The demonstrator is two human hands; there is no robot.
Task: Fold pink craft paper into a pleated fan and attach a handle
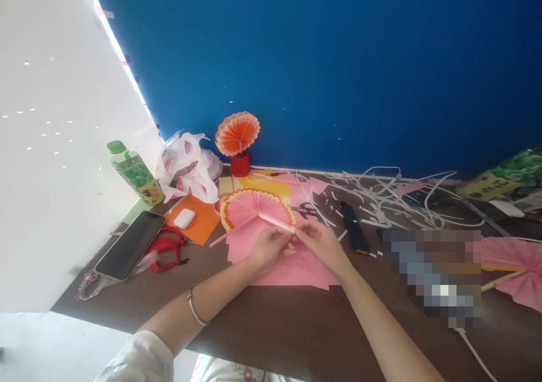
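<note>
A pleated pink paper fan point(241, 206) with an orange and yellow edge lies spread over pink paper sheets point(292, 269). One end of it is a narrow pale folded strip point(275, 220), running toward my hands. My left hand point(271, 247) pinches the lower end of this strip from the left, its fingers closed. My right hand point(320, 244) grips the same end from the right with thumb and fingers together. The fingertips of both hands nearly meet and partly hide the end. At the fan's left side a thin pink strip sticks out toward the lower left.
Behind stands a finished round orange fan point(239, 136) in a red pot point(240, 165). To the left are a phone point(130, 244), red scissors point(166, 251), a white case point(184, 218), a bottle point(138, 173) and plastic bags point(195, 167). Rightward lie a dark cutter point(354, 227) and tangled white cables point(381, 198).
</note>
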